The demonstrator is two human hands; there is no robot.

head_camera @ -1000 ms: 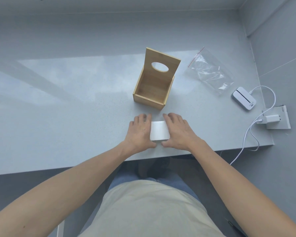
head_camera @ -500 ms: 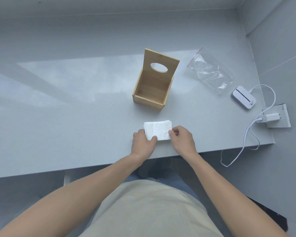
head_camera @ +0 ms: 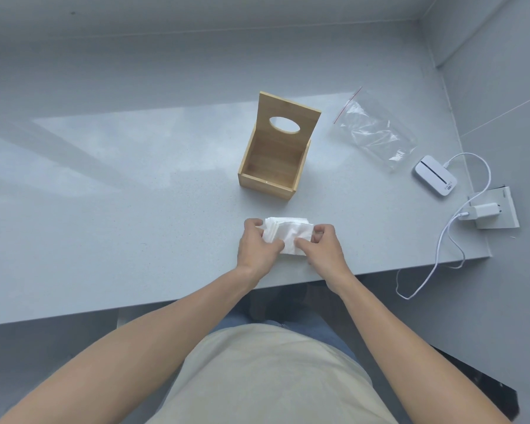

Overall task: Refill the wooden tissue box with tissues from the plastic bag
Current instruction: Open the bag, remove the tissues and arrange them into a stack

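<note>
A white stack of tissues is near the table's front edge, its left side raised off the surface. My left hand grips the stack's left end and my right hand pinches its right side. The wooden tissue box stands a short way beyond the hands, open, with its lid upright and an oval hole in the lid. Its inside looks empty. A clear plastic bag with a red zip strip lies flat to the right of the box and looks empty.
The grey table runs to a wall at the back. At the right edge lie a small white device, a white charger on a wall-socket plate and a white cable hanging over the table edge.
My hands went from pressing flat on the tissue stack to gripping its two ends. The stack's left side has lifted and the sheets have fanned slightly.
</note>
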